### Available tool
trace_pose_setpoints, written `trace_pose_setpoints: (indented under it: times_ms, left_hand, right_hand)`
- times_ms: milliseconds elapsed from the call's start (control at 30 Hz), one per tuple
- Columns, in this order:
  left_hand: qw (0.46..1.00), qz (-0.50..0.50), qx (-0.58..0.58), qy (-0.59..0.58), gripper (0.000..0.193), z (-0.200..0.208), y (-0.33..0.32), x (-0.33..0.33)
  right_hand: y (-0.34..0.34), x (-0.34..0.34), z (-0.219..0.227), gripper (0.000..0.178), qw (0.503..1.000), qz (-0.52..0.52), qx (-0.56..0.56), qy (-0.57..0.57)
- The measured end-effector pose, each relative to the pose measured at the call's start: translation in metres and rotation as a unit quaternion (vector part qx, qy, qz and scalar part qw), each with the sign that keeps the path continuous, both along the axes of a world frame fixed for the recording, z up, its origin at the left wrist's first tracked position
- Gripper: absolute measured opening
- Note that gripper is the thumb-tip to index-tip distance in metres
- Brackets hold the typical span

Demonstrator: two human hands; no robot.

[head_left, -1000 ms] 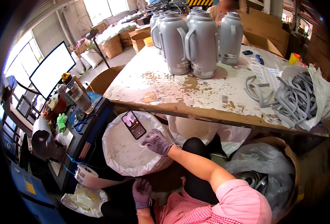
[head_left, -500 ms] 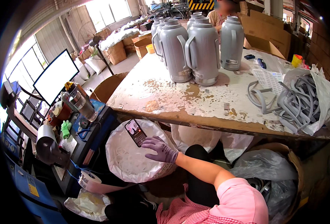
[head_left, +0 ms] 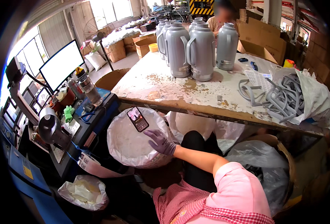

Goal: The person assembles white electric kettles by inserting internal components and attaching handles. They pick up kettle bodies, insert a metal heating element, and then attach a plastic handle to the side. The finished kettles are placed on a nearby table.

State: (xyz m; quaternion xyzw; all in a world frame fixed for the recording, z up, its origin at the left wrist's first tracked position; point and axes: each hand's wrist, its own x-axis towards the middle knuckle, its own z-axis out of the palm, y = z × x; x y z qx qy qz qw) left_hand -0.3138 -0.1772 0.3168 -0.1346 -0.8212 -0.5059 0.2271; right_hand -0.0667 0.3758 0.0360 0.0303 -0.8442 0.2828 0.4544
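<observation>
A: What are the hands doing?
B: The right hand (head_left: 162,143), in a grey-purple glove, is just below the frame's centre, fingers spread and gripping nothing. The left hand is out of view, so I can't tell its state.

A: And the phone (head_left: 138,119)?
B: Left of centre, lying tilted with its screen lit, on a round tub lined in white plastic (head_left: 121,152). The fingertips are right by its lower end — whether they touch it, I can't tell.

A: What's above that?
B: A worn white surface (head_left: 138,80), with a cluster of grey handled flasks (head_left: 202,54) at the upper centre. At the right, curved grey strips (head_left: 290,91) spill from a white plastic bag (head_left: 318,95).

A: Over on the left?
B: A bright monitor (head_left: 62,65) at the upper left, a clear bottle (head_left: 90,89) and a green glove (head_left: 68,113) below it — then a small lined bin (head_left: 72,186) at the lower left.
</observation>
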Motion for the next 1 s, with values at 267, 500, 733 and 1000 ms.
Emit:
trace_pose_setpoints:
  times_ms: [267,500,733,1000]
  left_hand:
    - [1.000,0.005,-0.010,0.008,0.081,-0.002,-0.019,-0.005]
    - [0.999,0.019,-0.005,0.026,0.087,-0.016,-0.009,0.026]
    - [0.998,0.025,0.050,0.013,0.092,-0.115,0.041,0.129]
    - [0.986,-0.141,0.041,-0.080,0.098,-0.228,0.123,0.221]
  right_hand:
    - [-0.059,0.047,0.004,0.040,0.996,0.080,-0.017,-0.039]
    - [-0.087,0.068,0.013,0.031,0.961,0.178,-0.116,-0.177]
    - [-0.178,0.093,0.018,0.064,0.560,0.504,-0.482,-0.448]
    - [-0.079,0.144,0.043,0.041,0.901,0.331,-0.229,-0.164]
